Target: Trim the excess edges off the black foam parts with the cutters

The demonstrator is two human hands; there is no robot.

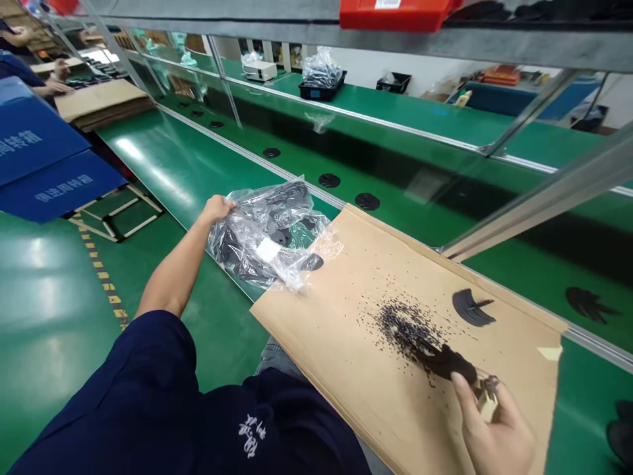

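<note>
My left hand (pixel 216 208) reaches out to the far left edge of a clear plastic bag (pixel 267 231) full of black flat parts and grips the plastic there. The bag lies half on the green bench, half on a brown cardboard sheet (pixel 346 330). My right hand (pixel 494 425) is closed on a small pale tool (pixel 487 399) at the sheet's near right. Just ahead of it lies a black flat part (pixel 448 361) amid a scatter of small black crumbs (pixel 400 323). A second black curved part (pixel 472 307) rests further right on the sheet.
Black round parts (pixel 366 201) ride on the green conveyor belt (pixel 445 191) beyond the sheet. Slanted metal frame bars (pixel 544 198) cross above it. A red bin (pixel 395 13) sits on the overhead shelf. Blue boxes (pixel 44 165) stand left. Another person's hands (pixel 59 82) work far left.
</note>
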